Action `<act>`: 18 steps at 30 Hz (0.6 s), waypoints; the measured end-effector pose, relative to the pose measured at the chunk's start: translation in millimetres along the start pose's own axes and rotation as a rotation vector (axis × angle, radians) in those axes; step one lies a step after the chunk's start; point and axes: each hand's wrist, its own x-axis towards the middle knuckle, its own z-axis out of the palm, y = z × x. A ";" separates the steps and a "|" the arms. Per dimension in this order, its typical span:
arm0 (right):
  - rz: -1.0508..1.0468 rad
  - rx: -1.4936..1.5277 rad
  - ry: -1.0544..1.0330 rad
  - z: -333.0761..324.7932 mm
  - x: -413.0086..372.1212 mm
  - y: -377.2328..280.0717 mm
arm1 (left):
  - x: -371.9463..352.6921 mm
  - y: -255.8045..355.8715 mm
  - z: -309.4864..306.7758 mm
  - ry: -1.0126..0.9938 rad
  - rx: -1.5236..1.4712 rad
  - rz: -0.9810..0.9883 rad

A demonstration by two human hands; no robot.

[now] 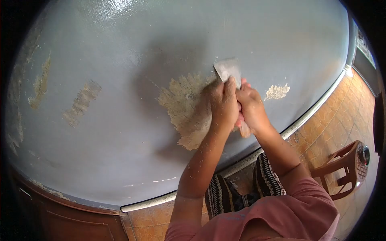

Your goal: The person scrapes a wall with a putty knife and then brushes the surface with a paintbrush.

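A metal scraper [227, 70] with a flat grey blade is pressed against a grey painted wall [120, 132]. Its pale handle end pokes out below my hands. My left hand [223, 105] and my right hand [252, 108] are both wrapped around the handle, side by side. The blade sits at the upper right edge of a large scraped patch [185, 105] where bare beige plaster shows. A smaller scraped spot [277, 92] lies just right of my hands.
More peeled patches [82, 102] mark the wall at the left. A white skirting strip [309, 114] runs along the wall's base above an orange tiled floor [341, 116]. A brown plastic stool [343, 168] stands at the right. A dark wooden panel [60, 221] is at lower left.
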 end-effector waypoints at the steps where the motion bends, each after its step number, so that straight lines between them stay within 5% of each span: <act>1: 0.021 -0.004 0.052 -2.8 -8.8 6.1 | -9.1 -5.2 -3.0 -0.010 0.083 -0.068; 4: 0.064 0.028 0.211 -9.5 -17.1 39.6 | -9.9 -47.4 -8.3 0.021 0.065 0.081; 8: 0.022 0.075 0.032 -1.9 6.7 10.6 | 2.1 -1.5 -2.8 0.002 0.091 0.048; 15: 0.093 -0.062 0.192 -9.6 -17.1 35.7 | -13.8 -45.1 -7.9 0.007 0.000 -0.086; 18: 0.031 0.038 0.147 -1.1 -5.1 15.6 | -0.7 -26.1 -4.7 -0.018 -0.054 0.008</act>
